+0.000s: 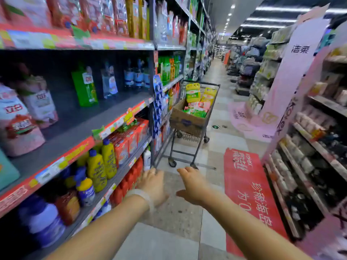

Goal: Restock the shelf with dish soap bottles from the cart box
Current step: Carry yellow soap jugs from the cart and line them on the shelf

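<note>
A shopping cart [195, 126] stands in the aisle ahead, close to the left shelving. In it sits a cardboard box [185, 119] with two yellow dish soap bottles [193, 91] upright and green and pink refill pouches [199, 109]. The dark middle shelf [78, 124] on the left carries a green pouch [84, 87], clear bottles and pink bags, with bare board between them. My left hand [155, 183] and my right hand [193, 184] reach forward over the floor, well short of the cart, fingers relaxed and holding nothing.
Lower left shelves hold yellow bottles with blue caps [102, 166] and red packs. A red floor mat [249, 192] lies to the right of my hands. Pink display racks [308, 128] line the right side. The tiled aisle runs on beyond the cart.
</note>
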